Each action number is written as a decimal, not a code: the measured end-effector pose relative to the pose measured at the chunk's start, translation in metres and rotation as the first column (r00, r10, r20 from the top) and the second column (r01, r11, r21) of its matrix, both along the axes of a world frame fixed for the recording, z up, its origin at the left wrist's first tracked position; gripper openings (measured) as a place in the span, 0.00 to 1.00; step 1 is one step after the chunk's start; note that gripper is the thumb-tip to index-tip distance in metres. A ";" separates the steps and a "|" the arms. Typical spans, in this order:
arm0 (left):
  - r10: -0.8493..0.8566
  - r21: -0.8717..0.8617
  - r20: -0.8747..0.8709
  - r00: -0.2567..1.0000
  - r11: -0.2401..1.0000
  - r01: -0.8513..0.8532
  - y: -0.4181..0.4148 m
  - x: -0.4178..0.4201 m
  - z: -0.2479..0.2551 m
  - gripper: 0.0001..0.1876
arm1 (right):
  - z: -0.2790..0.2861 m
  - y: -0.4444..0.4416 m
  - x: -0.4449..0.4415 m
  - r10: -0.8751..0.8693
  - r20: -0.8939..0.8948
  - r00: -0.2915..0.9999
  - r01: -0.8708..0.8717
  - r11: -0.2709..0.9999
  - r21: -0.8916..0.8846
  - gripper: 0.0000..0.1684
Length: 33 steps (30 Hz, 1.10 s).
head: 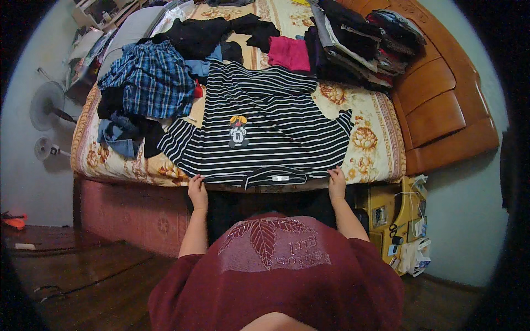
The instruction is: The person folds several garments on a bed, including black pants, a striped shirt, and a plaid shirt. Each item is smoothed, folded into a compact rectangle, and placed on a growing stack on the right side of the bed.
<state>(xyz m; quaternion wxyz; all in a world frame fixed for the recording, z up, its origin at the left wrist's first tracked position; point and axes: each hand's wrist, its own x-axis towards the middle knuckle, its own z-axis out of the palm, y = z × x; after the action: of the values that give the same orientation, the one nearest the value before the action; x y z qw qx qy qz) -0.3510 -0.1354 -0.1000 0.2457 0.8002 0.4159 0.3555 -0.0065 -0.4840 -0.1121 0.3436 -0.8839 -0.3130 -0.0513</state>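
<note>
A black and white striped T-shirt lies spread on the bed, its collar towards me and its far part folded or rumpled. A cartoon figure is printed on its front. My left hand pinches the shirt's shoulder edge on the left, at the bed's near edge. On the other side of the collar, my right hand grips the opposite shoulder edge between thumb and fingers. The collar, with a small white label, hangs slightly over the mattress edge between both hands.
Blue plaid clothing and dark garments are heaped at the left. A folded pink cloth lies beyond the shirt, beside stacked clothes. The leather headboard borders the right; a cluttered yellow cabinet stands below it.
</note>
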 end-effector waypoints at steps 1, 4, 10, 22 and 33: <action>-0.008 0.017 -0.009 1.000 1.000 0.008 -0.004 -0.003 0.004 0.09 | -0.003 -0.004 -0.003 0.022 0.001 1.000 -0.022 1.000 -0.012 0.14; -0.018 0.026 -0.012 1.000 0.999 0.018 -0.014 -0.011 0.009 0.11 | -0.006 -0.007 -0.007 0.042 -0.026 0.999 -0.044 0.997 -0.056 0.16; 0.183 -0.249 0.234 0.955 0.961 -0.123 0.002 0.005 -0.006 0.18 | -0.010 0.000 -0.010 0.023 -0.057 0.998 -0.033 0.982 -0.187 0.17; 0.872 -0.905 0.312 0.378 0.151 0.398 0.134 0.019 -0.015 0.29 | 0.005 0.014 -0.022 0.091 -0.013 0.996 -0.091 0.954 -0.285 0.23; 0.153 0.579 -0.332 0.931 0.812 0.073 0.047 0.070 0.032 0.18 | -0.003 0.039 -0.007 -0.120 -0.211 0.970 0.113 0.993 -0.042 0.18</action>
<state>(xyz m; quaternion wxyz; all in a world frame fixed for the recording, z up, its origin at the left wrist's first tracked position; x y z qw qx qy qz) -0.2814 -0.0886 -0.0685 -0.0998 0.8790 0.3420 0.3168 -0.0137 -0.4449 -0.1150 0.3586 -0.9061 -0.2227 0.0282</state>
